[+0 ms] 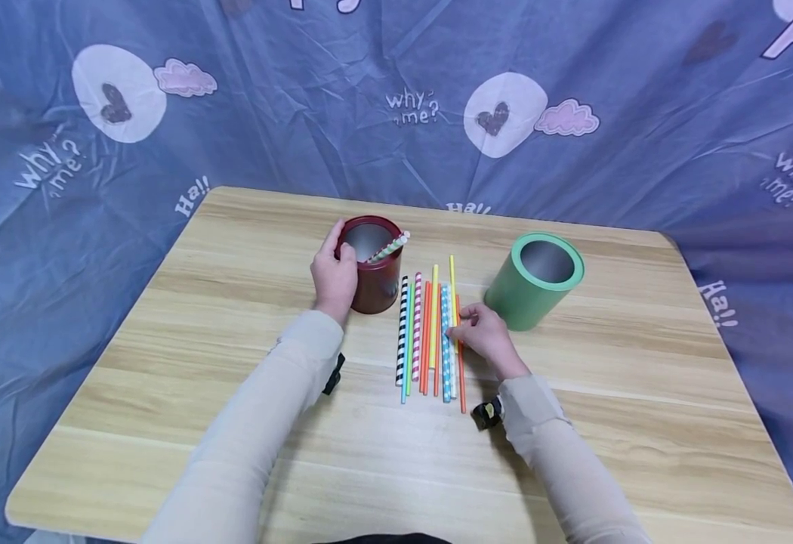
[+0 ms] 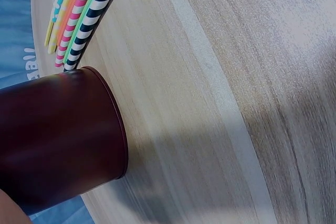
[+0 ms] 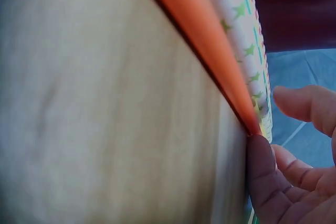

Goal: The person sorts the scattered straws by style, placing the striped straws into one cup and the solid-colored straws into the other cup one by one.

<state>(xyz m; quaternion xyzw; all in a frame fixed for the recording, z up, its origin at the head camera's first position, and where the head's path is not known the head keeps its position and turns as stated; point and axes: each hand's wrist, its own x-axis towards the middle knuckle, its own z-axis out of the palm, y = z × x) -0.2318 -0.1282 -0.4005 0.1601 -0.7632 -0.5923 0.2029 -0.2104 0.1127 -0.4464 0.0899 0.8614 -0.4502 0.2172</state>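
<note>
My left hand [image 1: 335,276] grips the dark red can [image 1: 376,291] at its left side, thumb at the front and fingers by the rim. The can stands on the table, and a few patterned paper straws [image 1: 393,247] lean out over its right rim. My right hand [image 1: 485,336] is over the right side of a row of straws. In the right wrist view one fingertip [image 3: 261,153] meets the end of an orange straw [image 3: 199,30], while another finger stays apart above it. A straw with green stars [image 3: 249,51] lies alongside.
The row includes a black-and-white striped straw [image 1: 402,332], a red-and-white striped one [image 1: 417,325] and a blue patterned one [image 1: 446,370], with several plain ones between. A green can [image 1: 522,298] stands right of the row. Behind the wooden table [image 1: 165,340] hangs a blue printed cloth [image 1: 342,151].
</note>
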